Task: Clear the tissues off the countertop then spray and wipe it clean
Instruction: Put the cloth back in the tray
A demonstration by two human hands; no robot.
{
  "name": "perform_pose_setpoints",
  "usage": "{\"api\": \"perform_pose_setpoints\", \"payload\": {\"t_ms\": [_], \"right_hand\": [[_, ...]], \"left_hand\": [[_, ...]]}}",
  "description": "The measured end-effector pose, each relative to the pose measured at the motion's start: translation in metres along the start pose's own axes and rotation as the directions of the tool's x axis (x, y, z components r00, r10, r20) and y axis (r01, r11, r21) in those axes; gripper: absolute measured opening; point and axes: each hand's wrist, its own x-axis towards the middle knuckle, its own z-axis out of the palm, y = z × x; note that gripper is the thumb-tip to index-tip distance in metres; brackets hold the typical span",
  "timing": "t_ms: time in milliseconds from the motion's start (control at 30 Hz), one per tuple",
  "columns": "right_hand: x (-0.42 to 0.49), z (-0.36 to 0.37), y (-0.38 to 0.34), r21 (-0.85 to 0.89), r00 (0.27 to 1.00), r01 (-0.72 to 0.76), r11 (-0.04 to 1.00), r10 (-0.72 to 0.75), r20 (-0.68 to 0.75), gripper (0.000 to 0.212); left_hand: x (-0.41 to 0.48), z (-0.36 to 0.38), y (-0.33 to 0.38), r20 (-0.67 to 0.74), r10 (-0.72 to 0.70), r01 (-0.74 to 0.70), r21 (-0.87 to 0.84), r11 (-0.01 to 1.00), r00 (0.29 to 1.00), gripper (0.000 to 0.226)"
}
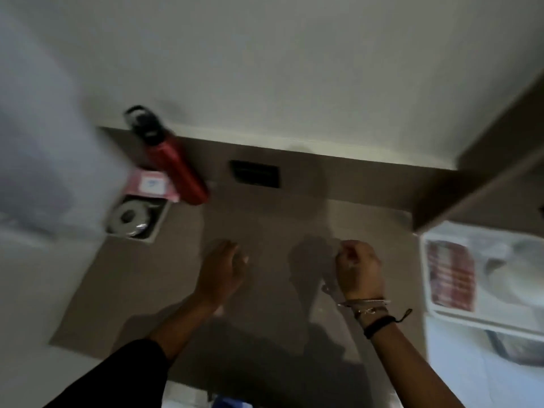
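Hovering over the brown countertop: left hand at seven o'clock, fingers loosely spread, holding nothing; right hand at five o'clock, curled shut, possibly pinching something pale, too blurred to tell. Red bottle at ten o'clock.

Motion blur softens the whole view. Left of the red metal bottle with a black cap, a pale grey-blue mass is smeared beyond recognition. The print on the pink box touching the bottle's lower side is unreadable. Well to the bottle's right, the white tray with a red-patterned panel is cut by the picture's right edge, its contents indistinct. The curled right hand hides whatever its fingers pinch; a faint pale shape beside it may be tissue. A blue object is cropped at the bottom edge.
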Motion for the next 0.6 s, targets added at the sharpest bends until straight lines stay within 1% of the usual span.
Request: {"api": "perform_pose_setpoints", "payload": {"t_ms": [67, 100, 133, 167, 200, 233, 267, 300, 333, 400, 433, 500, 600], "right_hand": [[-0.016, 0.066, -0.064, -0.003, 0.986, 0.091, 0.996, -0.09, 0.138, 0.013], [-0.02, 0.1, -0.094, -0.018, 0.972, 0.151, 0.988, -0.145, 0.184, 0.017], [-0.018, 0.133, -0.121, -0.029, 0.96, 0.202, 0.979, -0.192, 0.204, 0.025], [-0.012, 0.165, -0.147, -0.027, 0.951, 0.224, 0.974, -0.213, 0.226, 0.041], [-0.001, 0.194, -0.171, -0.03, 0.945, 0.208, 0.978, -0.192, 0.264, 0.059], [0.013, 0.22, -0.193, -0.047, 0.943, 0.169, 0.985, -0.148, 0.298, 0.075], [0.028, 0.243, -0.213, -0.055, 0.946, 0.135, 0.989, -0.113, 0.303, 0.085], [0.041, 0.262, -0.229, -0.038, 0.955, 0.099, 0.994, -0.084, 0.285, 0.088], [0.052, 0.276, -0.242, 0.015, 0.965, 0.042, 0.999, -0.045, 0.26, 0.086], [0.061, 0.294, -0.26, 0.156, 0.977, -0.079, 0.985, 0.045, 0.21, 0.078], [0.062, 0.299, -0.264, 0.202, 0.982, -0.11, 0.973, 0.075, 0.173, 0.075], [0.057, 0.301, -0.266, 0.233, 0.988, -0.129, 0.964, 0.105, 0.111, 0.073], [0.04, 0.276, -0.249, 0.242, 0.991, -0.134, 0.961, 0.134, 0.015, 0.07]], "left_hand": [[-0.007, -0.031, -0.076, -0.076, -0.015, 0.023, 0.105, 0.994, 0.997, 0.052], [-0.007, -0.041, -0.108, -0.081, -0.019, 0.031, 0.15, 0.988, 0.997, 0.054], [-0.006, -0.049, -0.133, -0.054, -0.034, 0.042, 0.172, 0.984, 0.998, 0.056], [-0.005, -0.053, -0.152, -0.03, -0.042, 0.046, 0.177, 0.983, 0.999, 0.059], [-0.005, -0.055, -0.165, 0.006, -0.046, 0.044, 0.169, 0.985, 0.999, 0.063], [-0.006, -0.054, -0.174, 0.02, -0.021, 0.018, 0.163, 0.986, 1.0, 0.065], [-0.006, -0.053, -0.179, 0.024, 0.018, -0.021, 0.164, 0.986, 1.0, 0.066], [-0.006, -0.052, -0.182, 0.028, 0.056, -0.06, 0.172, 0.983, 0.998, 0.066], [-0.007, -0.05, -0.185, 0.035, 0.078, -0.083, 0.183, 0.98, 0.996, 0.065], [-0.008, -0.047, -0.188, 0.041, 0.085, -0.092, 0.191, 0.977, 0.995, 0.064], [-0.007, -0.047, -0.189, 0.044, 0.086, -0.093, 0.2, 0.975, 0.995, 0.065], [-0.005, -0.048, -0.189, 0.061, 0.086, -0.097, 0.214, 0.972, 0.994, 0.066], [-0.007, -0.049, -0.187, 0.075, 0.096, -0.11, 0.209, 0.972, 0.993, 0.065]]}}
